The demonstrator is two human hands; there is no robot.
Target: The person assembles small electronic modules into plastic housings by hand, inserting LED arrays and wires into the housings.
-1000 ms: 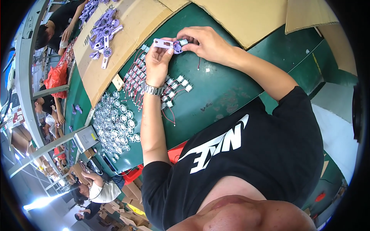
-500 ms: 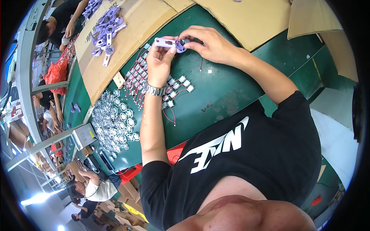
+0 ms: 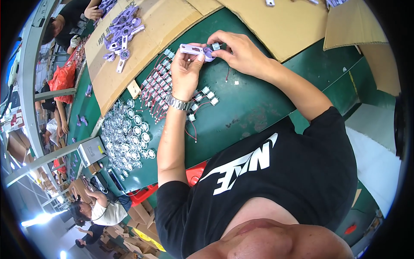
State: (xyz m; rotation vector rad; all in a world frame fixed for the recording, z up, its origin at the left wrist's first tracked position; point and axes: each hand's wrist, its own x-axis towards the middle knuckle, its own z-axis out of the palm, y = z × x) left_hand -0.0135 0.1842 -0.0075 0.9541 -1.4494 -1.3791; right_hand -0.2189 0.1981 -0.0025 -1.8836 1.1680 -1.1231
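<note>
My left hand (image 3: 185, 77) is closed around a light purple plastic shell (image 3: 191, 48) with a long handle and a round end, like a handheld fan housing. Between the fingertips of my right hand (image 3: 242, 52) is a small silvery motor (image 3: 216, 46), just above the shell's round end. Whether the motor touches the shell, I cannot tell. On the green table below my left hand lie rows of similar small motors (image 3: 160, 82) with thin red wires. Nearer to me on the left is a heap of clear round plastic parts (image 3: 134, 139).
Purple shells (image 3: 123, 32) are piled on a cardboard sheet (image 3: 148, 41) at the far left. Another cardboard sheet (image 3: 280, 26) covers the far side, with an open carton (image 3: 351, 26) at right. A metal frame (image 3: 32, 99) stands at left, with other people beyond it.
Both hands and the shell have shifted slightly right in the picture. The motor, earlier down at the shell's round end, now shows higher between my right fingertips.
</note>
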